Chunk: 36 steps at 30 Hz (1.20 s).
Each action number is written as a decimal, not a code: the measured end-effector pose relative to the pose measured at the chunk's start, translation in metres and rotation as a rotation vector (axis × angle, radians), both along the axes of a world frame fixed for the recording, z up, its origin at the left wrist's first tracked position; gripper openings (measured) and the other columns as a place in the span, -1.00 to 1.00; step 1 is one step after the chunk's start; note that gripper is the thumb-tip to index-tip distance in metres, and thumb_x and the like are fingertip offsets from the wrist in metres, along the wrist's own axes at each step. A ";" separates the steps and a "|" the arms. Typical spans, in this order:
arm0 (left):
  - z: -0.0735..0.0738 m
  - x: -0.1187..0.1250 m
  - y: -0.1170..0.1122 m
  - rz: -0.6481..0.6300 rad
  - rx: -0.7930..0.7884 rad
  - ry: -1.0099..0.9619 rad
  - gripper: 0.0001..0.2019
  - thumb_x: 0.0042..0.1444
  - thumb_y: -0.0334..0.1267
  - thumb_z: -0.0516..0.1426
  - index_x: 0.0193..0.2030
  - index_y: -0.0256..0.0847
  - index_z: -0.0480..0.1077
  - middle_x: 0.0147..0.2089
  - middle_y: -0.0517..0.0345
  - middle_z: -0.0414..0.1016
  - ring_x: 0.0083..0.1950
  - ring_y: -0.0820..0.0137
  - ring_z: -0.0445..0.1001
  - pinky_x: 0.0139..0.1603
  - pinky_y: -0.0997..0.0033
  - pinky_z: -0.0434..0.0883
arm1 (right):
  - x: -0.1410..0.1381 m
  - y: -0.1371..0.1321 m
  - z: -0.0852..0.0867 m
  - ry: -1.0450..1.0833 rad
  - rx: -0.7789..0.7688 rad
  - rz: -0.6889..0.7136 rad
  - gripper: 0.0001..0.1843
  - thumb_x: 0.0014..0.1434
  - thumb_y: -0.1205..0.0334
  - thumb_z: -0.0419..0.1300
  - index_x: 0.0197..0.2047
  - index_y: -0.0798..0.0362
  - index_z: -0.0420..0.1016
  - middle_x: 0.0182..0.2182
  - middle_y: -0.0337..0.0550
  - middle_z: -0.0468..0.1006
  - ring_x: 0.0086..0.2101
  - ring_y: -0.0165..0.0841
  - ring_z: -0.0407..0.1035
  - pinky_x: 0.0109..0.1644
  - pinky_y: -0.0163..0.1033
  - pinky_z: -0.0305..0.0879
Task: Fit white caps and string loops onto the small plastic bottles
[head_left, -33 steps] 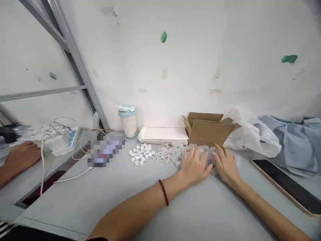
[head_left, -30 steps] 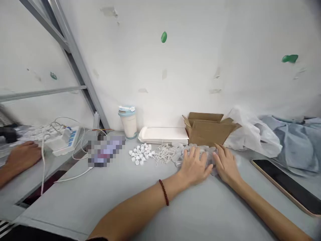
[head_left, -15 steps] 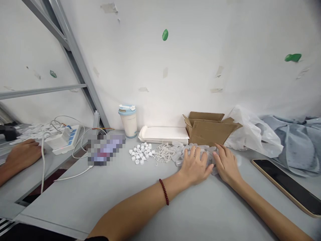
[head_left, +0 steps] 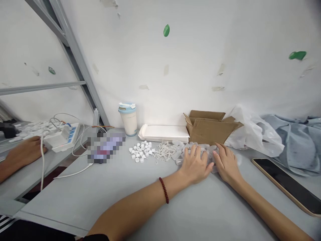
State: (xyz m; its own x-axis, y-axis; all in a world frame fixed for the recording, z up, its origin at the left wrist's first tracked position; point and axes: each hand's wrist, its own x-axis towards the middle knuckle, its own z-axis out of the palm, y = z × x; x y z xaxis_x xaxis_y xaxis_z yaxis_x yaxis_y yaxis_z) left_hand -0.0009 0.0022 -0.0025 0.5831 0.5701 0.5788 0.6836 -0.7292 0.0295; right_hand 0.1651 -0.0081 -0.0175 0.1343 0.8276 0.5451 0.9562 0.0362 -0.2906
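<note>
My left hand (head_left: 195, 165), with a dark red bead bracelet on the wrist, lies flat with fingers spread on a pile of small clear plastic tubes (head_left: 181, 152). My right hand (head_left: 226, 162) rests beside it, fingers stretched out over the same pile's right side. The pile sits on the grey table (head_left: 125, 197) just in front of an open cardboard box (head_left: 209, 129). Left of the pile lie a tangle of white strings (head_left: 164, 152) and a scatter of small white caps (head_left: 141, 151).
A lidded cup (head_left: 127, 118) and a stack of white trays (head_left: 164, 133) stand by the wall. A white plastic bag (head_left: 253, 134), blue cloth (head_left: 298, 144) and a phone (head_left: 288, 185) lie at right. Another person's hand (head_left: 23, 152) rests near a power strip (head_left: 61, 135) at left.
Both hands stay on the tube pile, barely shifted. The view has tipped slightly, and the other person's hand at left has edged toward the power strip.
</note>
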 end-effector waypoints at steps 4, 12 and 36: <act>-0.001 0.001 0.000 0.005 0.014 -0.005 -0.57 0.28 -0.02 -0.12 -0.04 -0.34 0.35 0.11 -0.24 0.35 0.18 0.01 0.25 0.01 -0.05 0.30 | 0.000 -0.002 0.001 0.011 -0.021 0.000 -0.45 0.32 0.01 -0.28 0.18 0.14 0.23 0.13 0.16 0.32 0.13 -0.02 0.19 0.13 0.20 0.15; 0.000 0.003 0.001 -0.029 0.021 -0.017 -0.57 0.28 -0.03 -0.13 -0.05 -0.35 0.35 0.09 -0.24 0.36 0.16 0.01 0.25 0.02 -0.07 0.28 | 0.001 -0.002 0.001 0.032 -0.037 0.012 -0.42 0.31 -0.02 -0.27 0.17 0.16 0.23 0.14 0.20 0.30 0.14 0.03 0.17 0.14 0.23 0.11; 0.043 -0.104 0.014 -0.048 -0.112 -0.168 -0.85 0.21 -0.38 -0.02 -0.22 -0.26 0.37 -0.23 0.00 0.41 -0.12 0.25 0.29 -0.09 0.23 0.32 | -0.010 -0.020 0.017 -0.023 0.062 0.143 -0.51 0.34 0.03 -0.22 0.21 0.08 0.17 0.12 0.16 0.28 0.13 0.00 0.15 0.11 0.20 0.13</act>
State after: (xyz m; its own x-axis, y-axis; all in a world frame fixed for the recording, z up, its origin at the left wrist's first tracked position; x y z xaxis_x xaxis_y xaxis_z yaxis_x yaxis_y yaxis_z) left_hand -0.1046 0.0160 0.0400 0.5118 0.6105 0.6044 0.6269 -0.7465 0.2231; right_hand 0.1551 -0.0279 -0.0002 0.0049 0.8021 0.5972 0.9463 0.1892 -0.2620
